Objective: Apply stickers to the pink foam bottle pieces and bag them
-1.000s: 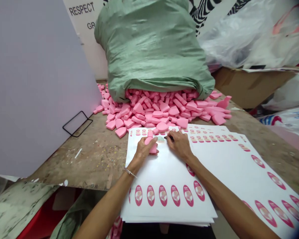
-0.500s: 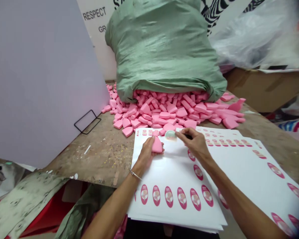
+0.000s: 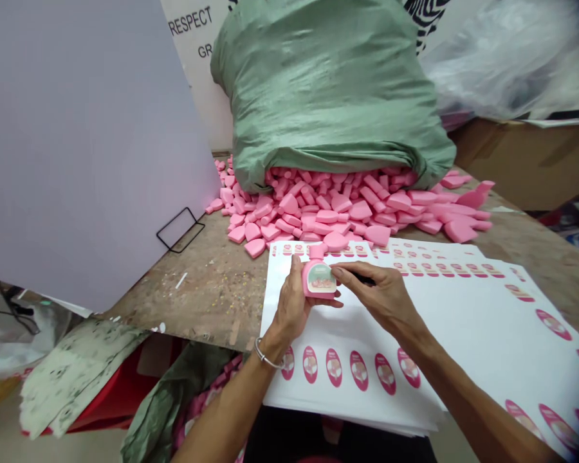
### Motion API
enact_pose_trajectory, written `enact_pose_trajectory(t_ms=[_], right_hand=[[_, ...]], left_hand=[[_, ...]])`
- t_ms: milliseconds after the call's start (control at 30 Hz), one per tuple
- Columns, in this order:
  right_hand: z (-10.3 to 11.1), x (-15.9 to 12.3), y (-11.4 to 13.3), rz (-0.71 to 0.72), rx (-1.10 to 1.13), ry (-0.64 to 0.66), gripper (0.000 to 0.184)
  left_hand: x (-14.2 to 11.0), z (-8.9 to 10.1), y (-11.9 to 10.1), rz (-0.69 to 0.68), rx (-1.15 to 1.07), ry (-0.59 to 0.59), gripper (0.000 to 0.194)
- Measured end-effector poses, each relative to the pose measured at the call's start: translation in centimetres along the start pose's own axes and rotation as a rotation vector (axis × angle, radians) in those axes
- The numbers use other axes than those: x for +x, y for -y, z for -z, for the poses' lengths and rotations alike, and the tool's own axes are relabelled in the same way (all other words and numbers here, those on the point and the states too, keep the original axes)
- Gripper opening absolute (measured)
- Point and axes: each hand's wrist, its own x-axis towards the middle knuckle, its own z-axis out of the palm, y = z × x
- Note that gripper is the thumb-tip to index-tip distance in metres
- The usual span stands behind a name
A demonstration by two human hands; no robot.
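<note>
My left hand (image 3: 292, 302) is wrapped round a small pink bottle (image 3: 317, 256), held upright over a stack of white sticker sheets (image 3: 347, 328). A green and cream label (image 3: 321, 280) lies against the bottle's front face. The fingertips of my right hand (image 3: 383, 292) pinch the label's right edge. Something thin and dark (image 3: 367, 280) shows under my right fingers; its kind is unclear. Pink oval stickers (image 3: 359, 370) and rows of smaller ones run along the sheets' edges.
Behind the sheets, a heap of pink bottles (image 3: 318, 218) spills from a large green sack (image 3: 328, 96). More sticker sheets (image 3: 473, 328) lie to the right. At the left stand a pale panel (image 3: 87, 148) and a black wire frame (image 3: 181, 230) on the worn table (image 3: 212, 276).
The label has moved from beside the bottle onto its front face, carried left by my right hand. My left hand has turned the bottle upright towards me. The camera view has shifted slightly.
</note>
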Motion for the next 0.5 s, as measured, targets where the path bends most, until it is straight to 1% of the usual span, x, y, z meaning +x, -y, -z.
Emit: enact_pose_trajectory(t_ms=[233, 500], right_hand=[[-0.43, -0.13, 0.64, 0.065, -0.066, -0.067, 0.022], [-0.68, -0.12, 0.77, 0.121, -0.128, -0.116, 0.019]], left_hand=[[-0.42, -0.44, -0.48, -0.019, -0.032, 0.022, 0.062], [-0.71, -0.60, -0.82, -0.027, -0.033, 0.007, 0.061]])
